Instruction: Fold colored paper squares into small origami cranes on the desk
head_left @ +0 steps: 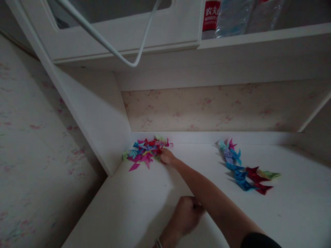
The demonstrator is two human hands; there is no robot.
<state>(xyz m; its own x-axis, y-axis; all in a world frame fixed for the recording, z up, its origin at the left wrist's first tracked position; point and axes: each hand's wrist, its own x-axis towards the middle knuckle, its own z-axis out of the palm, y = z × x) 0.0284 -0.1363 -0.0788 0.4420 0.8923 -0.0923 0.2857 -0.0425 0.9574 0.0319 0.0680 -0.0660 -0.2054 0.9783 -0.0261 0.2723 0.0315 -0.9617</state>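
Note:
My right hand reaches across to the back left and touches the edge of a heap of colourful folded-paper cranes. Its fingertips are lost among the pink, red, blue and green paper, so their grip is hidden. Nearer to me, my left hand is curled closed over the white surface, partly behind my right forearm; whatever may be in its fingers is hidden. To the right lies a looser group of paper cranes in blue, dark red, green, lilac and pink, some in rough rows.
The white desktop ends at a side panel on the left and a low back ledge. Overhead are a shelf holding plastic bottles, a cabinet door and a bent white rod hanging down.

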